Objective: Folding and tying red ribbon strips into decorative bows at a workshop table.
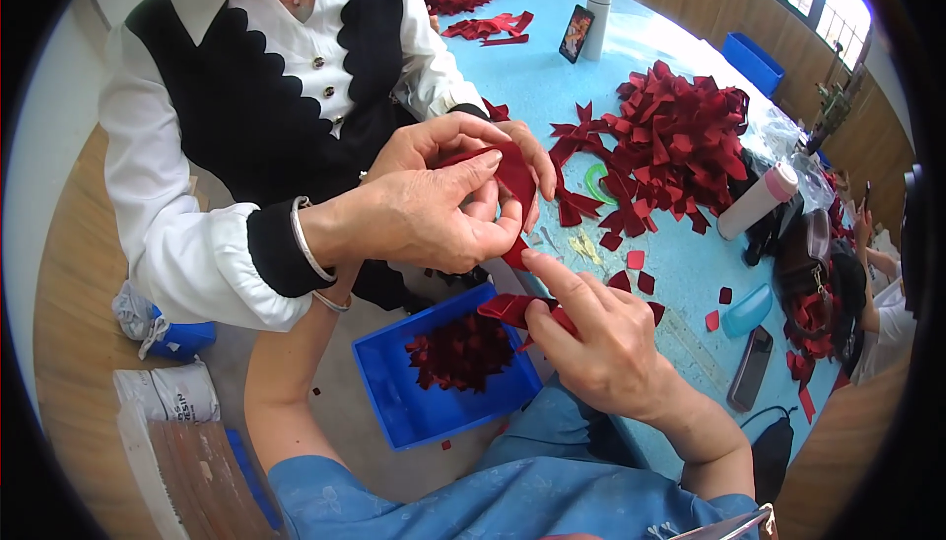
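My right hand is closed on a dark red velvet ribbon, whose folded end sticks out left of my fingers. Its index finger touches a strip coming down from above. My left forearm runs up behind a co-worker's wrist. My left hand, partly covered, curls its fingers at the upper edge of a red ribbon piece. The co-worker's right hand pinches this same piece, and the co-worker's other hand steadies its far side. Where my left fingertips end is hidden.
Below the hands, a blue bin holds red scraps. On the light blue table lie a heap of red ribbon pieces, a green tape ring, a clear ruler and a phone. A pink-capped bottle stands right.
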{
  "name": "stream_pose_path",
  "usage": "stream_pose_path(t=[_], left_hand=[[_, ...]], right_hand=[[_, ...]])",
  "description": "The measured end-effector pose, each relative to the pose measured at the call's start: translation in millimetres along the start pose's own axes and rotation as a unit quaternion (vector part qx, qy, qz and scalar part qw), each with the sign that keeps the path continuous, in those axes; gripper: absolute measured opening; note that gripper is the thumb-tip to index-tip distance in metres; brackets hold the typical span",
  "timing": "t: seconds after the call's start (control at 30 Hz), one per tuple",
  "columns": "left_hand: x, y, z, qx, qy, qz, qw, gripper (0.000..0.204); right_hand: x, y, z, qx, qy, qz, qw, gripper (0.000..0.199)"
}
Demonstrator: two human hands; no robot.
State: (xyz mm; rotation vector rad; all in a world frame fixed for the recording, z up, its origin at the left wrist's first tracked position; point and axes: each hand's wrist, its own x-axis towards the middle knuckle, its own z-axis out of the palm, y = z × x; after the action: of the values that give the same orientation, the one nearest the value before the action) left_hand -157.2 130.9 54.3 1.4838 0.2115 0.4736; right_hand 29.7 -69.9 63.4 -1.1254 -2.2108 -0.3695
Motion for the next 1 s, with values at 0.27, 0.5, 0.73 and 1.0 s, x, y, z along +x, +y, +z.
stream_pose_path(t=[0.27,0.5,0.73,1.0], left_hand=[[-0.9,46.9,42.0,0.194,0.003,0.145,0.97,0.025],[7.7,5.6,12.2,-0.062,-0.062,0.073,0.993,0.024],[-4.7,15.3,21.3,0.041,0.011,0.026,0.999,0.024],[-3.0,21.9,30.0,0.143,0.028,0.1,0.984,0.025]], right_hand=[[21.8,5.1,-10.7,0.135,0.02,-0.002,0.991,0.019],[-0.4,4.0,-0.8,0.079,-0.022,-0.018,0.996,0.014],[-9.0,6.4,8.8,0.0,-0.032,0.0,0.999,0.011],[-8.5,9.4,11.0,-0.039,-0.022,-0.014,0.999,0.01]])
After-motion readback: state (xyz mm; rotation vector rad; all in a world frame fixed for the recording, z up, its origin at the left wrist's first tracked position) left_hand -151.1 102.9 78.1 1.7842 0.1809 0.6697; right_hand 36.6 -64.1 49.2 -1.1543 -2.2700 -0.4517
